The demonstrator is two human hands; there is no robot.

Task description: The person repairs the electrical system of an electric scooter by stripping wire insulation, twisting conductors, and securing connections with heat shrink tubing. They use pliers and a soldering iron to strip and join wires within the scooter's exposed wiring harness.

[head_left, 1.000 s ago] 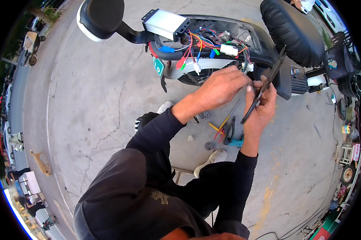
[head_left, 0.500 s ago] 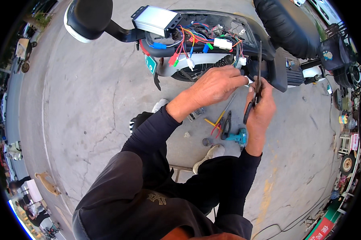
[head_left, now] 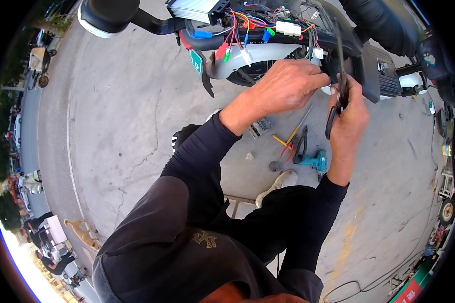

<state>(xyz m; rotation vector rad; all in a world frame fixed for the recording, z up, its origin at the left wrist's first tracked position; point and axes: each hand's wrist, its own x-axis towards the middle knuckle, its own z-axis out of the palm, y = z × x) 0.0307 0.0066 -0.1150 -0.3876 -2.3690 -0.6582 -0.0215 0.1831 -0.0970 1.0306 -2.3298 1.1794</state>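
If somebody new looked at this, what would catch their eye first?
Probably the colourful wires on the scooter at the top, beside a silver box. Below, the left hand is close to the right hand, which holds a long dark tool. A teal drill lies on the ground, lower down.

Daylight falls on cracked grey concrete (head_left: 116, 108), yellow-streaked at right, beside a road (head_left: 29, 132) at far left.
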